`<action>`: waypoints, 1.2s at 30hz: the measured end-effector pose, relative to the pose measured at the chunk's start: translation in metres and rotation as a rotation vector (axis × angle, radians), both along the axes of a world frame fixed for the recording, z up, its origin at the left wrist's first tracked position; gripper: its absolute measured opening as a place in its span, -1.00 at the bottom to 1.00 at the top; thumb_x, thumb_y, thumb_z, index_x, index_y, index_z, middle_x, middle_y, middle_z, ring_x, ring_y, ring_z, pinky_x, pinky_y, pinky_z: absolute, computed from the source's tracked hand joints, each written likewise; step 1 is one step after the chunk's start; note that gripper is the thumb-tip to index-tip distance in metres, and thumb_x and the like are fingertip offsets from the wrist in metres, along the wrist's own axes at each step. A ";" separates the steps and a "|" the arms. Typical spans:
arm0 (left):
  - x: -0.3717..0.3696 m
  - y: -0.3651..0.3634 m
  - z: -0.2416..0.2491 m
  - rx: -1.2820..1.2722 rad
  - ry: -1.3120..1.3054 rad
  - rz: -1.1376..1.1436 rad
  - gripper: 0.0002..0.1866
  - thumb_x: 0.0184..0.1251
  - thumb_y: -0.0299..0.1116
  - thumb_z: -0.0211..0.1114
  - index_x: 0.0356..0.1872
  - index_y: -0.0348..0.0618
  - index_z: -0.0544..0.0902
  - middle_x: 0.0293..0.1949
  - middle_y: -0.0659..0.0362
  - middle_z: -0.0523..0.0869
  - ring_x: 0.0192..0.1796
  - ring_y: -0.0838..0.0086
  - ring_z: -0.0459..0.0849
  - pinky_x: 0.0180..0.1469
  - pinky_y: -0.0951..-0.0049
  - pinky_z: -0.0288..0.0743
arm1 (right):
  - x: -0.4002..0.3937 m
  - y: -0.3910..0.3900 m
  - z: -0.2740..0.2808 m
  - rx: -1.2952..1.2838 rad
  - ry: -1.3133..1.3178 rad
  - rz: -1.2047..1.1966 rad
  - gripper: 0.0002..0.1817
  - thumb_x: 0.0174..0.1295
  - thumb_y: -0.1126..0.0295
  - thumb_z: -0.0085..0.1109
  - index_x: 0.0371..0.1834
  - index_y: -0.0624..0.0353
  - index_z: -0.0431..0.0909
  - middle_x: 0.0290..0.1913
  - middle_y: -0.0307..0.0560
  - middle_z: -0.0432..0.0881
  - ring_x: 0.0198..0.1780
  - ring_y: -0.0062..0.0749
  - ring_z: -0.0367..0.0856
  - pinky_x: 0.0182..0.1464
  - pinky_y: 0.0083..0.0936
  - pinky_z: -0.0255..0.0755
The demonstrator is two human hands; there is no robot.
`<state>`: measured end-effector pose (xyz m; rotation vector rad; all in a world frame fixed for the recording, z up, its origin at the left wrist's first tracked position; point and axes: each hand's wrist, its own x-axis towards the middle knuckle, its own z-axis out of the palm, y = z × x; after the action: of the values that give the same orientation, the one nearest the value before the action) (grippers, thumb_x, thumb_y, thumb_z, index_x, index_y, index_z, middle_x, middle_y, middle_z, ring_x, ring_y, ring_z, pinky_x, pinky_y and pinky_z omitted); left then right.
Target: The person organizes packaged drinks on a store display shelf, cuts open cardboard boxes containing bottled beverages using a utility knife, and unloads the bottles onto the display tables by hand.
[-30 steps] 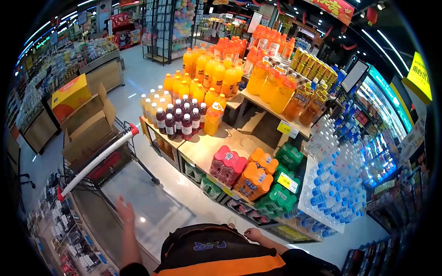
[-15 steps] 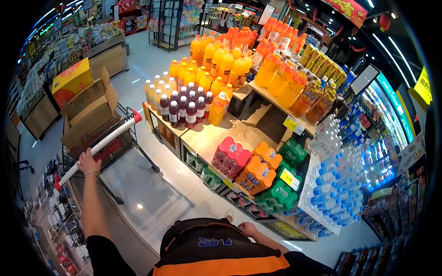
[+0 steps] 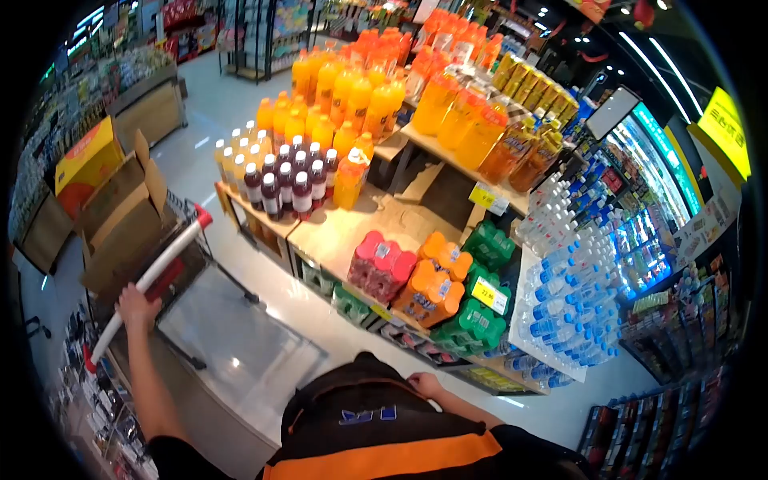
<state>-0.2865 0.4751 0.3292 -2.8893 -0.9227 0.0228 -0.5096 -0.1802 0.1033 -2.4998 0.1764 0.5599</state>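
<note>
My left hand [image 3: 138,308] is closed around the white handlebar [image 3: 164,260] of a shopping cart [image 3: 212,300], which has red end caps. An open cardboard box [image 3: 120,216] sits at the cart's far end. Low beside my black and orange clothing [image 3: 360,424], my right hand [image 3: 426,386] has its fingers curled in; the clothing partly hides them, and whether they hold anything cannot be seen. Across from it, shrink-wrapped packs stand on a wooden display: a red pack [image 3: 382,264], orange packs [image 3: 432,288] and green packs [image 3: 472,326].
Dark juice bottles [image 3: 286,184] and orange juice bottles [image 3: 340,92] crowd the display's far left. Water bottles [image 3: 560,308] fill its right side. Packaged goods [image 3: 100,400] line my left. A yellow box [image 3: 86,160] stands beyond the cart. Pale floor [image 3: 320,336] runs between cart and display.
The view has turned slightly right, so the display and cart sit further left. My left hand keeps its hold on the handlebar; my right hand stays low beside my clothing.
</note>
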 end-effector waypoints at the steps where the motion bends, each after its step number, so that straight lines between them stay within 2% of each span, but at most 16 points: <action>1: 0.008 -0.005 0.007 -0.088 -0.025 -0.093 -0.23 -0.16 0.04 0.46 0.06 -0.18 0.40 0.07 -0.05 0.52 0.14 0.09 0.49 0.18 0.01 0.32 | 0.001 -0.001 0.007 -0.003 -0.003 0.020 -0.76 0.12 0.21 0.14 -0.26 0.08 0.67 -0.34 0.01 0.67 -0.28 -0.05 0.64 -0.19 -0.30 0.49; 4: 0.055 -0.016 0.008 -0.371 -0.058 -0.345 -0.28 -0.17 0.08 0.46 -0.08 -0.29 0.49 -0.14 -0.14 0.63 -0.02 0.03 0.59 0.00 0.19 0.47 | 0.039 0.003 0.051 0.139 0.017 -0.019 -0.75 0.17 0.25 0.08 -0.35 0.18 0.65 -0.48 0.00 0.66 -0.44 -0.22 0.65 -0.28 -0.36 0.49; 6: 0.076 -0.049 0.033 -0.377 0.000 -0.320 -0.35 -0.13 0.10 0.44 -0.16 -0.28 0.56 -0.14 -0.11 0.65 -0.05 0.10 0.63 -0.04 0.21 0.49 | 0.097 0.009 0.070 0.227 -0.048 -0.076 -0.74 0.20 0.26 0.08 -0.39 0.24 0.62 -0.54 0.00 0.63 -0.49 -0.32 0.63 -0.35 -0.38 0.47; 9: 0.108 -0.051 0.029 -0.239 0.266 -0.225 -0.37 -0.10 0.23 0.36 -0.33 -0.25 0.68 -0.27 -0.06 0.71 -0.17 0.22 0.70 -0.13 0.27 0.53 | 0.224 0.026 0.102 0.155 -0.267 -0.072 -0.70 0.21 0.25 0.07 -0.46 0.30 0.56 -0.58 0.06 0.58 -0.49 -0.24 0.61 -0.39 -0.35 0.43; 10: 0.116 -0.046 0.025 -0.237 0.271 -0.209 -0.37 -0.10 0.23 0.36 -0.33 -0.25 0.68 -0.27 -0.06 0.71 -0.17 0.22 0.70 -0.13 0.27 0.53 | 0.272 0.031 0.104 0.122 -0.358 -0.083 -0.77 0.21 0.31 0.11 -0.41 0.29 0.56 -0.60 -0.03 0.55 -0.53 -0.41 0.53 -0.42 -0.44 0.40; 11: 0.121 -0.041 0.022 -0.438 0.323 -0.126 -0.37 -0.11 0.23 0.36 -0.32 -0.25 0.68 -0.30 -0.03 0.72 -0.20 0.23 0.71 -0.14 0.26 0.53 | 0.322 0.037 0.103 0.251 -0.533 -0.039 -0.77 0.20 0.31 0.13 -0.36 0.30 0.56 -0.57 -0.01 0.56 -0.50 -0.37 0.54 -0.40 -0.44 0.41; 12: 0.125 -0.038 0.022 -0.635 0.368 -0.039 -0.36 -0.13 0.23 0.36 -0.32 -0.25 0.68 -0.33 -0.01 0.73 -0.22 0.23 0.71 -0.15 0.25 0.53 | 0.368 0.046 0.109 0.207 -0.505 -0.054 -0.76 0.19 0.32 0.14 -0.23 0.29 0.56 -0.49 -0.02 0.60 -0.42 -0.38 0.56 -0.32 -0.46 0.43; 14: 0.120 -0.045 0.028 -0.732 0.238 -0.102 -0.40 -0.13 0.17 0.37 -0.31 -0.23 0.68 -0.37 0.01 0.73 -0.26 0.21 0.71 -0.18 0.26 0.53 | 0.455 0.060 0.107 0.183 -0.518 0.003 -0.47 0.09 0.28 0.23 0.14 0.22 0.37 -0.17 0.12 0.56 -0.20 -0.19 0.57 -0.11 -0.34 0.45; 15: 0.117 -0.035 0.013 -0.577 0.157 -0.201 -0.43 -0.14 0.14 0.38 -0.30 -0.19 0.68 -0.37 0.00 0.72 -0.27 0.19 0.70 -0.19 0.25 0.52 | 0.502 0.064 0.098 0.102 -0.526 0.025 -0.33 0.05 0.24 0.27 0.25 0.18 0.27 -0.02 0.18 0.50 -0.07 -0.08 0.54 0.00 -0.25 0.43; 16: 0.115 -0.026 -0.003 -0.425 0.094 -0.297 -0.46 -0.15 0.12 0.39 -0.29 -0.16 0.68 -0.38 -0.01 0.71 -0.28 0.18 0.69 -0.20 0.25 0.52 | 0.553 0.061 0.082 0.077 -0.590 0.068 -0.25 0.02 0.24 0.29 0.30 0.15 0.19 0.08 0.23 0.40 0.05 0.00 0.44 0.09 -0.21 0.36; 18: 0.116 -0.048 0.015 -0.441 0.047 -0.216 -0.53 -0.18 0.03 0.41 -0.30 -0.11 0.68 -0.39 0.00 0.70 -0.30 0.11 0.67 -0.21 0.22 0.51 | 0.626 0.066 0.078 0.043 -0.618 0.049 -0.12 -0.03 0.25 0.32 0.39 0.07 0.08 0.24 0.30 0.21 0.26 0.17 0.21 0.28 -0.14 0.18; 21: 0.127 -0.057 0.023 -0.452 0.077 -0.194 -0.59 -0.22 -0.06 0.42 -0.33 -0.08 0.68 -0.41 0.05 0.69 -0.30 0.11 0.66 -0.22 0.21 0.50 | 0.710 0.077 0.088 -0.182 -0.466 -0.026 -0.19 0.05 0.12 0.25 0.39 -0.01 0.12 0.36 0.22 0.11 0.21 0.23 0.29 0.24 -0.12 0.25; 23: 0.130 -0.055 0.021 -0.448 0.102 -0.183 -0.61 -0.23 -0.09 0.43 -0.34 -0.07 0.67 -0.40 0.06 0.69 -0.29 0.12 0.66 -0.23 0.22 0.50 | 0.755 0.068 0.063 -0.290 -0.383 0.134 -0.17 0.05 0.11 0.27 0.40 0.00 0.11 0.36 0.23 0.12 0.25 0.11 0.30 0.25 -0.16 0.25; 26: 0.129 -0.055 0.017 -0.468 0.083 -0.175 -0.66 -0.27 -0.16 0.42 -0.40 -0.08 0.65 -0.44 0.09 0.66 -0.31 0.15 0.64 -0.25 0.24 0.48 | 0.779 0.069 0.063 -0.461 -0.329 0.171 -0.36 -0.05 0.18 0.31 0.15 0.07 0.35 0.03 0.24 0.45 -0.03 0.13 0.52 -0.02 -0.20 0.46; 29: 0.130 -0.055 0.015 -0.449 0.023 -0.168 -0.68 -0.29 -0.19 0.40 -0.44 -0.10 0.61 -0.49 0.10 0.62 -0.36 0.13 0.61 -0.29 0.23 0.46 | 0.770 0.068 0.065 -0.360 -0.417 0.193 -0.46 -0.10 0.16 0.37 -0.04 0.09 0.41 -0.16 0.19 0.51 -0.16 0.10 0.54 -0.14 -0.18 0.47; 36: 0.127 -0.052 0.012 -0.356 -0.022 -0.217 -0.66 -0.32 -0.20 0.36 -0.41 -0.08 0.57 -0.50 0.13 0.56 -0.38 0.14 0.57 -0.34 0.21 0.43 | 0.683 0.096 0.065 -0.156 -0.480 0.358 -0.51 -0.16 0.23 0.40 -0.18 0.16 0.40 -0.28 0.15 0.48 -0.20 0.07 0.52 -0.18 -0.18 0.42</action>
<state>-0.1592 0.4234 0.3411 -3.3082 -0.6600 0.1529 0.1734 -0.0844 0.1685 -2.7522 -0.4313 0.0657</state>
